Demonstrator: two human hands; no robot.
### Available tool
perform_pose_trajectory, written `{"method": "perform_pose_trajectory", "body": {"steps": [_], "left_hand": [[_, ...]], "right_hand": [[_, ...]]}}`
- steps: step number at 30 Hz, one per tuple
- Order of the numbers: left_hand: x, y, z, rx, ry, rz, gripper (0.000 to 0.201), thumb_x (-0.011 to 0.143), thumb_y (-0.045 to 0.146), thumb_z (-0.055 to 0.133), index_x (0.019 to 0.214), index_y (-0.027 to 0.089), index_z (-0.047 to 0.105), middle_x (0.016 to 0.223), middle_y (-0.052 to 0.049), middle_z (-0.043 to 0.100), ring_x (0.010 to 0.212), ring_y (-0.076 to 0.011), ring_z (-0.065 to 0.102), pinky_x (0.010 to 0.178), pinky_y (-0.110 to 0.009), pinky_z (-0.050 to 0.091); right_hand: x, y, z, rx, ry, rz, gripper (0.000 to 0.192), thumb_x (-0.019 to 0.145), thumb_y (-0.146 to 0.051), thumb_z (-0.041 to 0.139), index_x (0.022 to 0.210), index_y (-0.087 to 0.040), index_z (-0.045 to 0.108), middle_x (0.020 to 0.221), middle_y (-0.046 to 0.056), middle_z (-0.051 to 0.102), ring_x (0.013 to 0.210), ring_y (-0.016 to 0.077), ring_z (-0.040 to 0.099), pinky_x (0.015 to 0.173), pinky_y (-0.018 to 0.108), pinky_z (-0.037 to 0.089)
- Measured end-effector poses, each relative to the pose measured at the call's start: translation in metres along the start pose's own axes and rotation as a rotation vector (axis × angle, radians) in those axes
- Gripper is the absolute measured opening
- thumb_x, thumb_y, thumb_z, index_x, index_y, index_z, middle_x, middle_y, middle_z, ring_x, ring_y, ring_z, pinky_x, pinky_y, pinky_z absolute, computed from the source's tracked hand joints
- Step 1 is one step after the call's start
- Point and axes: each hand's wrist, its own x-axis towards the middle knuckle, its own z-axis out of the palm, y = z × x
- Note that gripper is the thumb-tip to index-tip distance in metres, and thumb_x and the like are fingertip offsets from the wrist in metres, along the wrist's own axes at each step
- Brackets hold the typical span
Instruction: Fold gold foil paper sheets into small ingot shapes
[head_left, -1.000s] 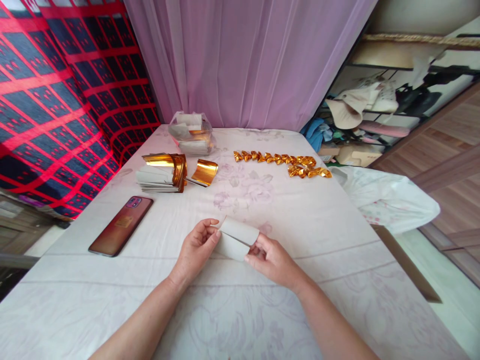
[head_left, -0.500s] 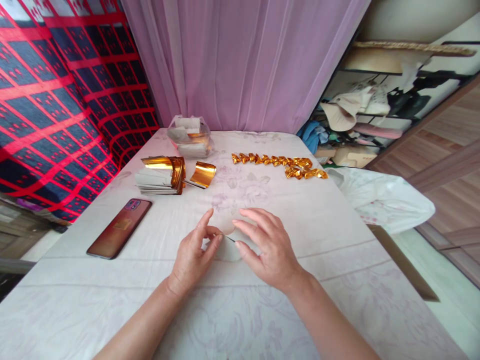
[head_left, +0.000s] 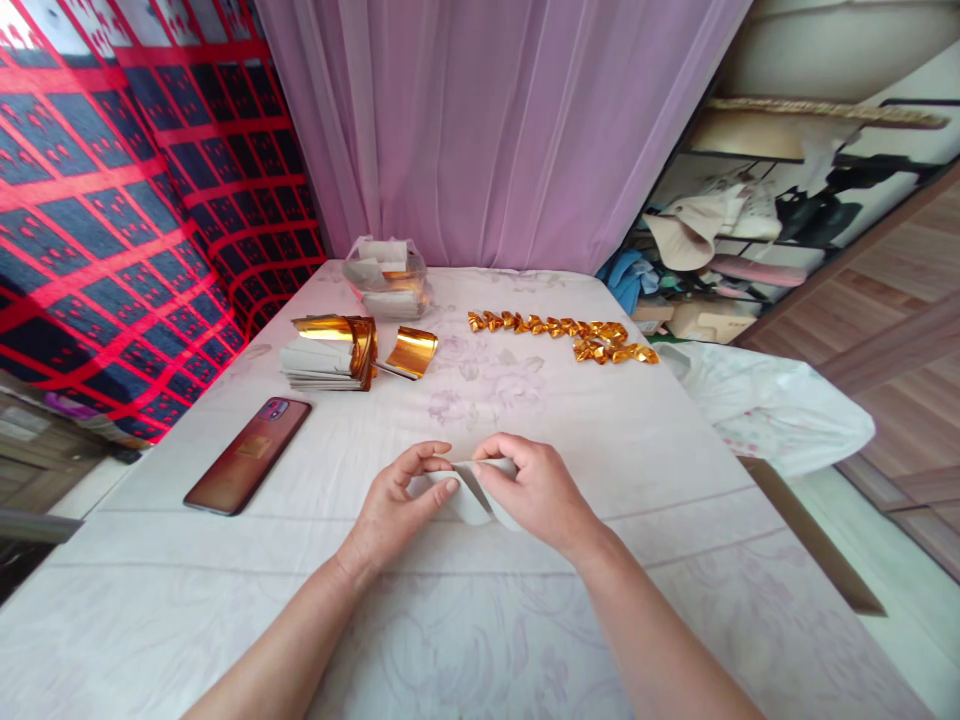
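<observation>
Between my hands is a sheet of paper (head_left: 470,497), pale grey on the side that shows, with a fold down its middle. My left hand (head_left: 405,500) pinches its left part between thumb and fingers. On the right part, the thumb and fingers of my right hand (head_left: 529,490) are closed. Ahead to the left lies a stack of gold-foil paper (head_left: 322,362), grey on the back. A single curled gold sheet (head_left: 415,352) rests beside that stack. Farther off on the right, a row of folded gold paper pieces (head_left: 555,326) stretches across the tablecloth.
A phone (head_left: 247,455) lies face down at the left. Behind the stack stands a clear plastic bag (head_left: 386,280) holding more paper. Beyond the table's right edge are a white plastic bag (head_left: 787,400) and a shelf with caps (head_left: 686,232). A purple curtain (head_left: 480,130) hangs at the far edge.
My right hand has closed its fingers on the right part of the paper. The paper, edge-on before, now shows two opened grey faces.
</observation>
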Motion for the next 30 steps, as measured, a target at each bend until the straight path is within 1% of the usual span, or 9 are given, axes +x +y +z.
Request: {"method": "perform_pose_trajectory", "body": {"steps": [3, 6, 11, 14, 17, 21, 24, 26, 30], "left_hand": [[-0.001, 0.0, 0.0, -0.002, -0.012, -0.026, 0.043, 0.081, 0.041, 0.067, 0.117, 0.02, 0.06, 0.082, -0.001, 0.069, 0.077, -0.017, 0.066, 0.071, -0.028, 0.052], [-0.002, 0.0, -0.002, 0.139, 0.011, 0.065, 0.044, 0.082, 0.036, 0.066, 0.124, 0.023, 0.059, 0.086, -0.001, 0.071, 0.083, -0.0181, 0.067, 0.08, -0.031, 0.052], [0.003, 0.003, -0.004, 0.369, -0.055, 0.216, 0.051, 0.082, 0.027, 0.063, 0.133, 0.03, 0.055, 0.092, 0.0, 0.072, 0.097, -0.0208, 0.066, 0.095, -0.037, 0.047], [0.008, 0.005, -0.002, 0.352, -0.046, 0.23, 0.06, 0.082, 0.029, 0.064, 0.14, 0.029, 0.047, 0.112, -0.005, 0.068, 0.107, -0.0224, 0.062, 0.094, -0.038, 0.048], [0.012, 0.003, -0.001, 0.231, 0.015, 0.104, 0.078, 0.079, 0.039, 0.069, 0.148, 0.026, 0.034, 0.135, -0.013, 0.054, 0.108, -0.0233, 0.061, 0.084, -0.035, 0.051], [0.013, -0.009, 0.002, 0.047, -0.08, -0.117, 0.09, 0.08, 0.047, 0.067, 0.153, 0.021, 0.021, 0.103, -0.007, 0.064, 0.07, -0.0139, 0.06, 0.062, -0.026, 0.047], [0.014, -0.017, 0.005, 0.088, -0.083, -0.146, 0.089, 0.081, 0.044, 0.065, 0.153, 0.016, 0.021, 0.063, 0.008, 0.053, 0.053, -0.0117, 0.05, 0.053, -0.023, 0.037], [0.017, -0.017, 0.007, 0.187, -0.06, -0.149, 0.083, 0.082, 0.038, 0.062, 0.152, 0.016, 0.024, 0.059, 0.01, 0.05, 0.052, -0.0121, 0.049, 0.053, -0.023, 0.036], [0.025, -0.006, 0.013, 0.532, -0.078, -0.185, 0.078, 0.082, 0.03, 0.06, 0.152, 0.021, 0.025, 0.073, 0.005, 0.063, 0.063, -0.0148, 0.06, 0.061, -0.026, 0.04]], "right_hand": [[0.0, 0.003, 0.001, 0.066, -0.075, 0.022, 0.013, 0.079, -0.019, 0.06, 0.086, -0.024, 0.07, 0.078, -0.002, 0.073, 0.067, 0.014, 0.066, 0.058, 0.022, 0.046], [0.0, 0.004, 0.0, 0.049, -0.126, -0.029, 0.02, 0.079, -0.017, 0.06, 0.093, -0.025, 0.073, 0.092, 0.0, 0.076, 0.081, 0.0166, 0.069, 0.068, 0.025, 0.05], [0.001, -0.001, -0.002, -0.056, -0.156, -0.021, 0.011, 0.078, -0.019, 0.063, 0.074, -0.025, 0.071, 0.071, -0.003, 0.07, 0.064, 0.0124, 0.062, 0.058, 0.022, 0.043], [0.005, 0.005, -0.002, -0.012, -0.136, 0.076, 0.012, 0.076, -0.019, 0.059, 0.069, -0.023, 0.067, 0.06, -0.004, 0.064, 0.057, 0.0115, 0.057, 0.053, 0.021, 0.038], [0.012, 0.021, 0.0, 0.177, -0.053, 0.193, 0.011, 0.076, -0.027, 0.057, 0.069, -0.021, 0.063, 0.06, -0.004, 0.06, 0.055, 0.0114, 0.053, 0.051, 0.022, 0.037], [0.019, 0.043, 0.004, 0.399, 0.003, 0.376, 0.014, 0.072, -0.034, 0.057, 0.068, -0.02, 0.058, 0.057, -0.004, 0.056, 0.053, 0.0115, 0.049, 0.051, 0.022, 0.036], [0.013, 0.053, 0.007, 0.384, 0.026, 0.408, 0.016, 0.07, -0.036, 0.057, 0.067, -0.02, 0.058, 0.056, -0.005, 0.054, 0.053, 0.0115, 0.047, 0.052, 0.022, 0.035], [0.005, 0.056, 0.007, 0.275, 0.023, 0.409, 0.018, 0.072, -0.037, 0.055, 0.066, -0.021, 0.058, 0.055, -0.005, 0.051, 0.052, 0.0113, 0.046, 0.051, 0.022, 0.032], [-0.015, 0.057, 0.004, -0.102, -0.016, 0.377, 0.017, 0.076, -0.032, 0.053, 0.065, -0.022, 0.061, 0.056, -0.004, 0.055, 0.054, 0.0112, 0.048, 0.054, 0.023, 0.031]]}}
